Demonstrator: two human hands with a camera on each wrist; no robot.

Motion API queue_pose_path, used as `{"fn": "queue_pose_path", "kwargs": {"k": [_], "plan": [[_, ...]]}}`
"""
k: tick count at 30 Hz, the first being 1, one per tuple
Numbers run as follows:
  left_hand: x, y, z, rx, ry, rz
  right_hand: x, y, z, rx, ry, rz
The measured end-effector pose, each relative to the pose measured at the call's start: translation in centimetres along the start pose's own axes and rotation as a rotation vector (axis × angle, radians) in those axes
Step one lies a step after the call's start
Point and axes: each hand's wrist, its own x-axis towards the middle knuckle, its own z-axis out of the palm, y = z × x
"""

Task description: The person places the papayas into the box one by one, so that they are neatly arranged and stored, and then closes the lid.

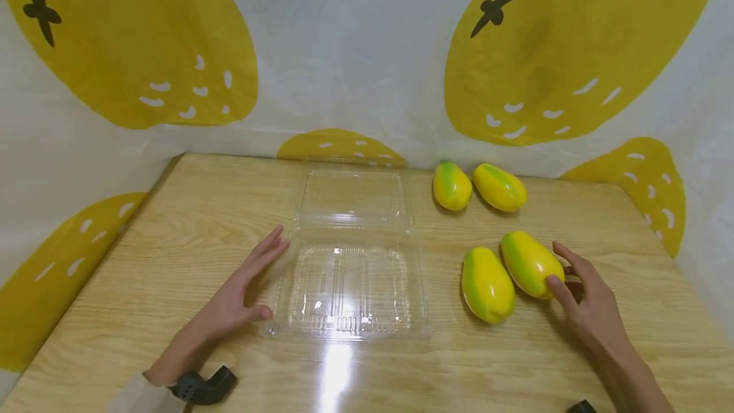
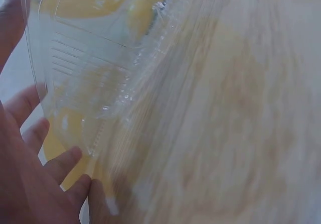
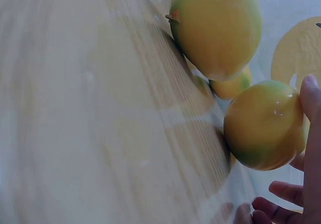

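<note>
Right hand (image 1: 589, 304) half-curled on the papaya (image 1: 529, 263), left hand (image 1: 237, 295) spread, empty; probably light, rigid, slick, so cup midsection.

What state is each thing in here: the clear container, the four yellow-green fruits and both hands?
Clear container: open, empty, on the table
Lid: folded back
Near right fruit: whole, lying down, touched by a thumb
Near left fruit: whole, untouched
Far left fruit: whole, untouched
Far right fruit: whole, untouched
Right hand: thumb and fingers about the near right fruit
Left hand: fingers extended by the container's left edge; contact unclear
</note>
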Motion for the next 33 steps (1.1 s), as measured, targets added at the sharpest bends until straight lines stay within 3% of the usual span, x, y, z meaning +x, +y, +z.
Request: {"fn": "queue_pose_path", "kwargs": {"k": [8,17,22,33], "plan": [[0.0,-0.1,-0.1,0.016,0.014,-0.021,0.2,-0.3,-0.1,0.003,0.004,-0.014],[0.1,-0.1,-0.2,0.006,0.039,0.005,0.5,-1.1,-0.2,-0.017,-0.006,0.017],[0.0,-0.1,-0.2,-0.001,0.008,0.021,1.0,-1.5,-0.1,-0.032,-0.021,0.044],[0.0,-0.1,-0.3,-0.010,-0.032,-0.020,1.0,-1.2,-0.3,-0.078,-0.093,0.091]]}}
